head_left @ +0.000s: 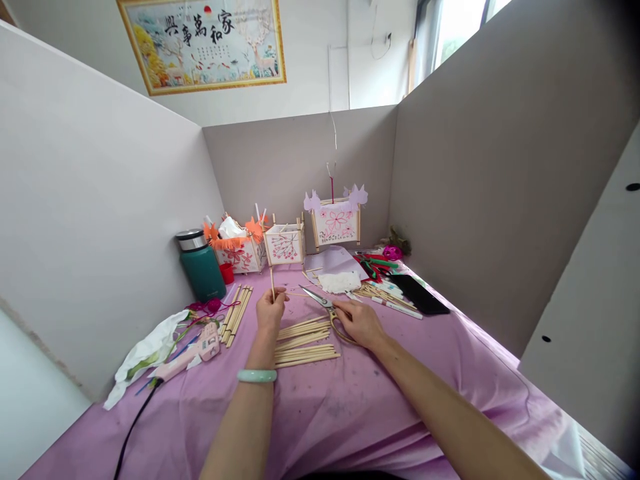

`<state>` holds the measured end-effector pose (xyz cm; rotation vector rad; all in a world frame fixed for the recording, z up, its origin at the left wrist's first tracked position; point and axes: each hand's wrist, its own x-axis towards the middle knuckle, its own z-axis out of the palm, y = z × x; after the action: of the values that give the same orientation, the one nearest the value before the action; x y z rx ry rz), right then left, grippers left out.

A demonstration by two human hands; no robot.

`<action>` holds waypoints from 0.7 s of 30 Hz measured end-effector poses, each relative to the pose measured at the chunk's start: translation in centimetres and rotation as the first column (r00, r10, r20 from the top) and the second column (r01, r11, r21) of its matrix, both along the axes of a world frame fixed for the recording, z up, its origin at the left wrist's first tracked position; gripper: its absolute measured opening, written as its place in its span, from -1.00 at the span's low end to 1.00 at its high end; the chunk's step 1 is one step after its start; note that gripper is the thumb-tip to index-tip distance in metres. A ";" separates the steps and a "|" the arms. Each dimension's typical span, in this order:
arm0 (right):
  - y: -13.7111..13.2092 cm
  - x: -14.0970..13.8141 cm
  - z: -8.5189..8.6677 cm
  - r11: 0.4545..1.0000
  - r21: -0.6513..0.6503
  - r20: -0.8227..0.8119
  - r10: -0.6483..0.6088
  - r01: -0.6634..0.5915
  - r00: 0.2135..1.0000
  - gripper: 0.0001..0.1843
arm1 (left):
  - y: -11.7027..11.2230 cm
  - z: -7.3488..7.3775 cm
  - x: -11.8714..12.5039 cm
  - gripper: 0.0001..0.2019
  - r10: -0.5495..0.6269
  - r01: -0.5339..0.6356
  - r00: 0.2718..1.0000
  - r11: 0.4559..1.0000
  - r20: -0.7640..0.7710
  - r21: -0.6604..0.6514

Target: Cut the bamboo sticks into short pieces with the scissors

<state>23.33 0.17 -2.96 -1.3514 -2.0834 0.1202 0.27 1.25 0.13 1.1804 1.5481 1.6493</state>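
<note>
My left hand [270, 311], with a pale green bangle on its wrist, pinches a thin wooden stick [273, 283] that stands almost upright. In my right hand [359, 321] is a pair of scissors [324, 302], its metal blades apart and pointing left toward the left hand. One brass-coloured handle loop shows below the fingers. Under and between both hands, several wooden sticks [305, 355] lie side by side on the purple cloth [325, 413]. A bundle of sticks [237, 317] lies to the left of my left hand.
Decorated paper lanterns [285, 245] stand at the back, and one lantern [336, 223] hangs from a hook. At left are a green bottle [203, 270], a red cup [227, 273] and a pink glue gun [193, 350]. A black phone-like slab [419, 295] and a marker [397, 307] lie right.
</note>
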 end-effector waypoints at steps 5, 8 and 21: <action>0.1 0.0 -0.2 1.000 0.005 -0.049 0.024 -0.024 0.998 -0.65 | -0.1 0.3 -0.3 -0.61 0.002 -0.028 0.992 0.979 0.129 0.201; 0.2 0.1 -0.3 1.000 -0.001 -0.076 0.016 -0.016 0.997 -0.65 | 0.0 0.3 -0.6 -0.63 0.024 -0.070 0.984 0.963 0.179 0.259; 0.2 -0.1 -0.3 0.998 -0.011 -0.119 0.056 -0.058 0.991 -0.66 | -0.4 0.3 0.7 -0.65 -0.104 0.086 0.993 0.967 0.063 0.239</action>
<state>23.23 0.34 -3.22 -1.2627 -2.0257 0.2347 0.98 0.87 0.46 1.2768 1.2546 1.8289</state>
